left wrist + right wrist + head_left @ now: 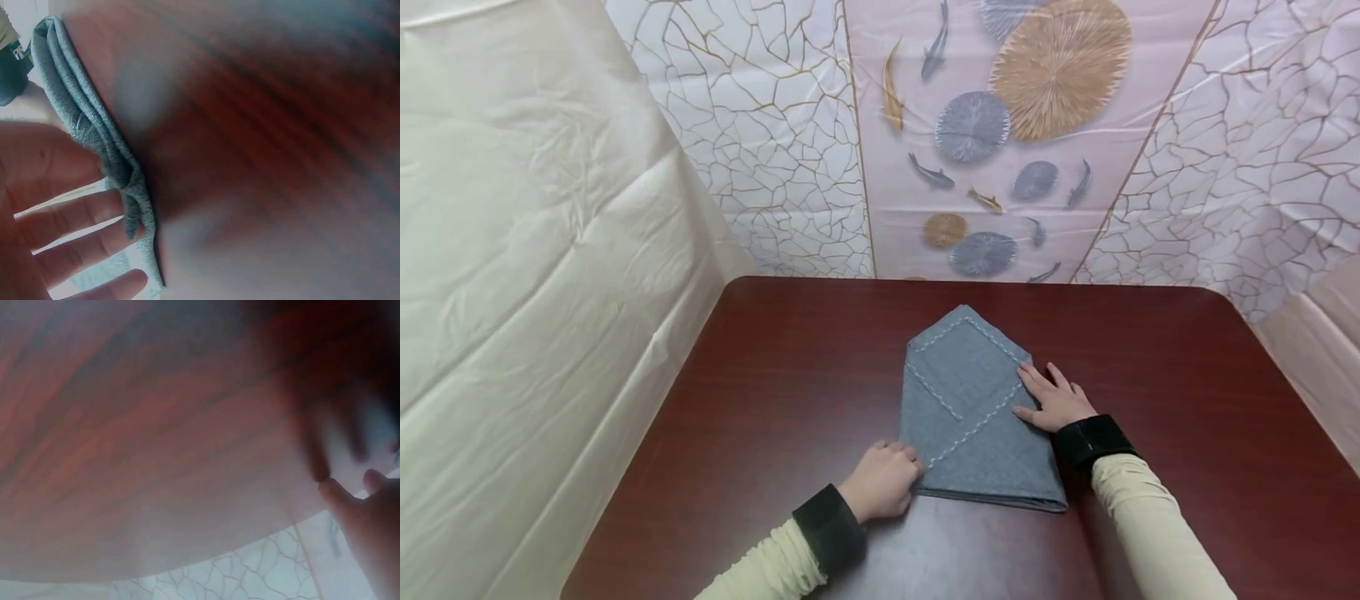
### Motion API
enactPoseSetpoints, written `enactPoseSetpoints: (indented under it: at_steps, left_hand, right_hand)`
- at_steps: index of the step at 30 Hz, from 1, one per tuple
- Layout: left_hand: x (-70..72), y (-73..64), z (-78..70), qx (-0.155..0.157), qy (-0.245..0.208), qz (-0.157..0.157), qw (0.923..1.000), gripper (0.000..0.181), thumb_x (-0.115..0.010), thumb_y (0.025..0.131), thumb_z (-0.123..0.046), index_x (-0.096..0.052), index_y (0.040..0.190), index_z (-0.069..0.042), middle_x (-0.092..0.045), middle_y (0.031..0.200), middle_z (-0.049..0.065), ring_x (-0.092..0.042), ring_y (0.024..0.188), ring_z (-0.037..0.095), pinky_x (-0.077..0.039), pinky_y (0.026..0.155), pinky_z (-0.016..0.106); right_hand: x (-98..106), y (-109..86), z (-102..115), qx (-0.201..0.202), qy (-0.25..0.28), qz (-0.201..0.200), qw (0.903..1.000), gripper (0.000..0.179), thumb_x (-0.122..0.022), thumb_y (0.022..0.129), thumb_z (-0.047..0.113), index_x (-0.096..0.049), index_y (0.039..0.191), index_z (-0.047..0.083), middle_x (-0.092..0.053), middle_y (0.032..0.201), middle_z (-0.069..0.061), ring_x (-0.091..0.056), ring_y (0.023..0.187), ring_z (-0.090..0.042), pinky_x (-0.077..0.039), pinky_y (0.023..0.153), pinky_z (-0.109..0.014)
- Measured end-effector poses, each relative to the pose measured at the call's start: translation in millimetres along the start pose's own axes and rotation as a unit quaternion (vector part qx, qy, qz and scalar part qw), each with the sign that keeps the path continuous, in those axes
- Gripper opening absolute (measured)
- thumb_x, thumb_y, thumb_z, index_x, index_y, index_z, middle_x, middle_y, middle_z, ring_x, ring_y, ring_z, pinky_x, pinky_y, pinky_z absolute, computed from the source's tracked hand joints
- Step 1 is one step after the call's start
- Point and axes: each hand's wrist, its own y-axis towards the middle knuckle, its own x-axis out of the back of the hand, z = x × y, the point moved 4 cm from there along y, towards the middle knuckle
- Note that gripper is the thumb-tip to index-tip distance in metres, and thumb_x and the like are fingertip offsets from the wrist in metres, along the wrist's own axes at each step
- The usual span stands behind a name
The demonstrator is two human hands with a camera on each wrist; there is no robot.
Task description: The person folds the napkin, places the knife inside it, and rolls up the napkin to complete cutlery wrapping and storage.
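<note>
A folded grey-blue cloth (966, 392) with pale stitched lines lies on the table, its pointed end away from me and its straight folded edge towards me. At the near left corner, my left hand (883, 481) pinches the fabric; in the left wrist view, the layered edge of the cloth (94, 119) bunches by the thumb. My right hand (1057, 402) rests on the right side of the cloth with fingers spread, fingertips on its edge. The right wrist view shows the right hand's fingers (340, 500) over the tabletop, with the cloth out of sight.
The dark reddish-brown table (775, 375) has rounded far corners. Behind it hangs a patterned backdrop (797, 142) with fish and round shapes. A cream sheet (550, 250) drapes along the left side.
</note>
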Motion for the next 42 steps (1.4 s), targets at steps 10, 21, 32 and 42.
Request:
enactPoseSetpoints:
  at_steps: [10,21,32,42]
  left_hand:
    - [0.0,6.8,-12.5,-0.033,0.056,-0.040,0.9971,0.006,-0.067,0.074,-0.023,-0.065,0.068,-0.022,-0.054,0.074,-0.006,-0.050,0.073,0.012,-0.036,0.060,0.028]
    - [5.7,13.7,-31.7,-0.076,0.152,-0.089,0.9814,0.017,-0.068,0.071,-0.022,-0.063,0.057,-0.030,-0.058,0.057,-0.013,-0.050,0.052,0.007,-0.035,0.048,0.025]
    - [1.3,20.7,-29.3,-0.048,0.135,-0.076,0.9868,0.017,-0.067,0.072,-0.018,-0.063,0.057,-0.027,-0.058,0.057,-0.010,-0.051,0.051,0.009,-0.037,0.045,0.026]
    - [1.1,23.9,-8.4,-0.001,-0.011,-0.020,0.9997,0.007,-0.064,0.075,-0.016,-0.060,0.069,-0.013,-0.061,0.068,0.000,-0.059,0.062,0.017,-0.047,0.053,0.029]
  right_hand:
    - [11,-46.2,42,0.169,-0.089,-0.235,0.9530,0.037,-0.077,0.068,0.017,-0.064,0.097,-0.002,-0.061,0.097,-0.017,-0.053,0.095,-0.032,-0.044,0.075,-0.044]
    - [-24,-126.7,89,0.289,-0.151,-0.225,0.9185,0.022,-0.063,0.071,0.014,-0.065,0.089,0.001,-0.056,0.087,-0.007,-0.053,0.076,-0.021,-0.046,0.065,-0.036]
    - [-38,-127.2,97,0.258,-0.201,-0.260,0.9084,0.026,-0.051,0.056,-0.002,-0.056,0.081,-0.003,-0.048,0.082,-0.014,-0.047,0.071,-0.028,-0.045,0.056,-0.035]
    - [-32,-124.4,90,0.231,-0.190,-0.312,0.9020,0.017,-0.038,0.073,-0.005,-0.053,0.080,-0.003,-0.050,0.072,-0.012,-0.049,0.061,-0.026,-0.043,0.052,-0.035]
